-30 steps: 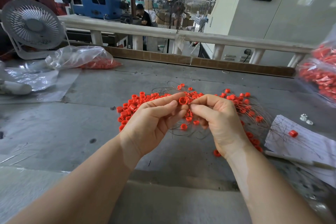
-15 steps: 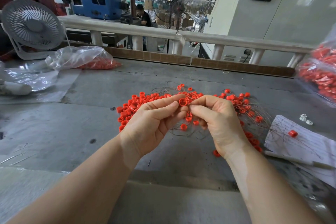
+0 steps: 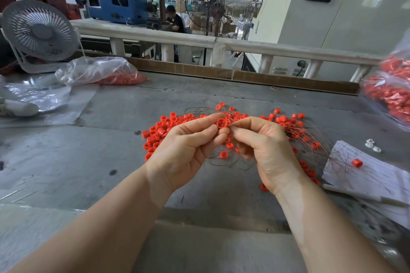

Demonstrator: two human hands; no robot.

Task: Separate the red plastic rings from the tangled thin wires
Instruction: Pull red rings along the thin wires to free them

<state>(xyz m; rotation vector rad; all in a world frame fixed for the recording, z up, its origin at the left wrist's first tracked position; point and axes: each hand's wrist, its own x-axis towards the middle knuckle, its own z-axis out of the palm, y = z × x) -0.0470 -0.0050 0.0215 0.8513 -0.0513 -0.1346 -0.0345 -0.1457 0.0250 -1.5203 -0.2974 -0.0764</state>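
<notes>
Fingers (image 3: 206, 121) curled, seemingly pinching ring (image 3: 222, 123)

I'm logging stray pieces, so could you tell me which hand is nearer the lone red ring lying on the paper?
Right. The right hand is just left of the paper bearing the ring; the left hand lies beyond it.

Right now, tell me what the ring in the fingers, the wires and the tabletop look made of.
Red ring: looks like moulded plastic, uniform colour, dull sheen. Thin wires: probably bare metal, dark, hair-fine, holding springy curves. Table: grey, matte, scuffed and stained; likely painted or coated board, though sheet metal is possible.
</notes>
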